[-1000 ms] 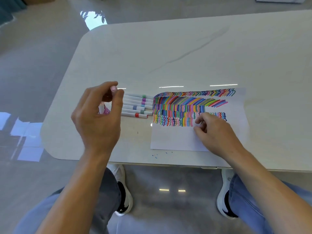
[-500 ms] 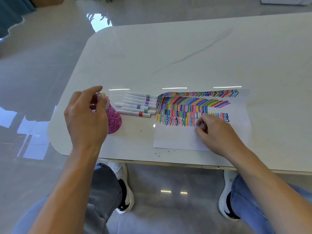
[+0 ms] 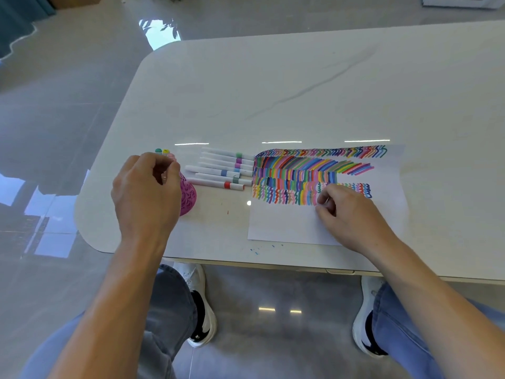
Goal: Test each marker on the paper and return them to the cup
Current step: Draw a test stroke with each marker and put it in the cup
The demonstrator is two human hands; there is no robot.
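Observation:
A pink lattice cup (image 3: 189,196) stands near the table's front left edge, with green and yellow marker tops (image 3: 161,151) sticking out of it. My left hand (image 3: 147,192) hovers over the cup's mouth, fingers pinched around a marker whose pale pink end (image 3: 171,155) shows above my index finger; the rest is hidden. Several white markers (image 3: 221,170) lie side by side between the cup and the paper (image 3: 287,225), which is covered in coloured strokes. My right hand (image 3: 347,212) rests curled on the paper with nothing visible in it.
The white table (image 3: 300,91) has a rounded front left corner (image 3: 90,236) close to the cup. Small ink specks (image 3: 257,250) mark the front edge. My knees and shoes are below the table.
My left hand has carried a marker from the row leftward and down to the cup's mouth. The right hand has stayed on the paper.

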